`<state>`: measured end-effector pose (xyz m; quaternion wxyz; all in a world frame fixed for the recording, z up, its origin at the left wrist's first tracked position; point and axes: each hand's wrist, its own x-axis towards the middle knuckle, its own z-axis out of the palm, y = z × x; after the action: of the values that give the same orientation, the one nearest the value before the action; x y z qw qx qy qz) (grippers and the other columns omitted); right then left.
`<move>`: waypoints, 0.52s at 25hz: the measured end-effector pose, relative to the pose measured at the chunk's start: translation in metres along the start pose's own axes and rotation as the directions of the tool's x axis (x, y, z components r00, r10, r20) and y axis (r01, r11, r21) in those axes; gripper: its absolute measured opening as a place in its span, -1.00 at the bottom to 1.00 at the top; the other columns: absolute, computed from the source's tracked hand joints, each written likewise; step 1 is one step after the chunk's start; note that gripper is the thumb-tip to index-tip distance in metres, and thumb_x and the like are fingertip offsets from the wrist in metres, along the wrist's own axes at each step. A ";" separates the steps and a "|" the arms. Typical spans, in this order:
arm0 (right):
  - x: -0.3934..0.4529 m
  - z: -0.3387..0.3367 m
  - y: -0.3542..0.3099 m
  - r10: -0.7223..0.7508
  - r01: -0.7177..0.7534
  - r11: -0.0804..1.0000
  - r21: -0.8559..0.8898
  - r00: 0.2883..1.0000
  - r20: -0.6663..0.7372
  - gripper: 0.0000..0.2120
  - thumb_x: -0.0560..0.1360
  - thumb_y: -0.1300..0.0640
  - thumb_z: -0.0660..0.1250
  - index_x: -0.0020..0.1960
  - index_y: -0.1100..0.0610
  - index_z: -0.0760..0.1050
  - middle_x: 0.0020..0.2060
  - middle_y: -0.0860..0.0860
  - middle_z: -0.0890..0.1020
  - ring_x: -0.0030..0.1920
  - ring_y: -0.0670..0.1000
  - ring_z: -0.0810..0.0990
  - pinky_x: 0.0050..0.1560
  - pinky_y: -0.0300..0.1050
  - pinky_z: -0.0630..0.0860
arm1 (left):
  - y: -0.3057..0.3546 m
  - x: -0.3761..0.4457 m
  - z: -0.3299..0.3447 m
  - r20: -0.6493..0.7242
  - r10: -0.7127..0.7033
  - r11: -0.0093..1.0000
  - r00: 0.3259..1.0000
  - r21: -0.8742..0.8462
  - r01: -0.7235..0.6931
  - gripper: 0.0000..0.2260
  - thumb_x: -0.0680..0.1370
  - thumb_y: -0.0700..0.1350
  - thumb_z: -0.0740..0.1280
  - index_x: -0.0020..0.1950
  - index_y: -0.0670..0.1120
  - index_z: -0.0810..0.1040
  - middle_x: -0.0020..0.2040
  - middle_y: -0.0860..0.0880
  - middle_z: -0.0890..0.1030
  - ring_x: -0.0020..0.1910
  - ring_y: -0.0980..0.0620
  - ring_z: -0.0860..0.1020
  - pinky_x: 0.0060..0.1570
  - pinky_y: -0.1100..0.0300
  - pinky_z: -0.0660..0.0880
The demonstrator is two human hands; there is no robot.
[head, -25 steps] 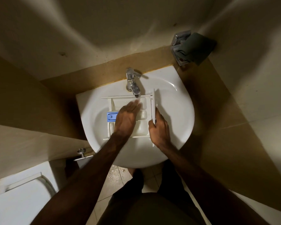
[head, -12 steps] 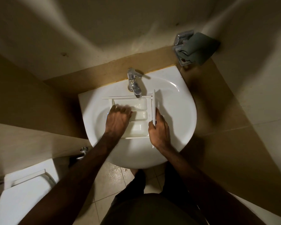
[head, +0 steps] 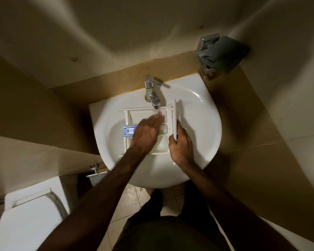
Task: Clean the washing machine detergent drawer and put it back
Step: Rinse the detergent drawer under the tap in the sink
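White toilet (head: pixel 25 218) sits nearest, at lower left. Beyond it, the sink (head: pixel 203 142) holds the white drawer (head: pixel 163 131) under the tap (head: pixel 152 95). The right hand (head: pixel 181 144) grips the drawer's front panel; the left hand (head: pixel 147 133) lies flat with straight fingers in its compartments. A blue insert (head: pixel 129 130) shows beside it. Farthest back, a dark cloth (head: pixel 225 53) hangs.

In the sink (head: pixel 198 113), the detergent drawer (head: pixel 164 113) lies under the tap (head: pixel 152 96); left hand (head: pixel 146 134) flat inside it, right hand (head: pixel 181 144) gripping its front panel.
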<state>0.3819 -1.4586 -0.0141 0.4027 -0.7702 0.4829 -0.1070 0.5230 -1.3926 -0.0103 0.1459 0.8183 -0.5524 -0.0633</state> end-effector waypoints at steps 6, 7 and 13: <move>-0.003 0.001 -0.003 0.009 -0.009 1.000 0.015 1.000 -0.008 -0.32 0.54 0.03 0.21 0.66 0.06 0.23 0.33 0.18 0.56 0.27 0.26 0.58 0.25 0.25 0.56 | -0.014 -0.012 -0.016 -0.009 -0.276 0.921 0.961 0.285 0.267 -0.74 0.57 0.08 0.41 -0.20 -0.07 0.64 -0.33 -0.09 0.67 -0.36 -0.17 0.65 -0.33 0.14 0.50; -0.003 0.001 -0.003 0.007 -0.006 1.000 0.014 1.000 -0.009 -0.33 0.56 0.05 0.23 0.66 0.06 0.23 0.33 0.18 0.56 0.27 0.26 0.58 0.25 0.26 0.56 | -0.015 -0.012 -0.015 -0.016 -0.271 0.932 0.962 0.246 0.267 -0.74 0.56 0.05 0.41 -0.23 -0.08 0.64 -0.33 -0.10 0.68 -0.36 -0.19 0.65 -0.32 0.13 0.50; 0.001 -0.004 -0.003 0.049 -0.049 0.998 0.029 0.999 -0.003 -0.30 0.50 -0.05 0.14 0.64 0.01 0.26 0.29 0.14 0.60 0.22 0.22 0.61 0.23 0.19 0.57 | 0.003 0.005 -0.020 0.119 -0.095 0.961 0.988 -0.250 0.122 -0.70 0.63 -0.14 0.27 0.33 0.01 0.64 0.19 -0.09 0.71 0.13 -0.16 0.66 0.15 0.06 0.54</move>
<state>0.3821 -1.4607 -0.0093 0.4153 -0.7521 0.5008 -0.1051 0.5279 -1.3951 0.0099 0.2173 0.8172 -0.5006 -0.1852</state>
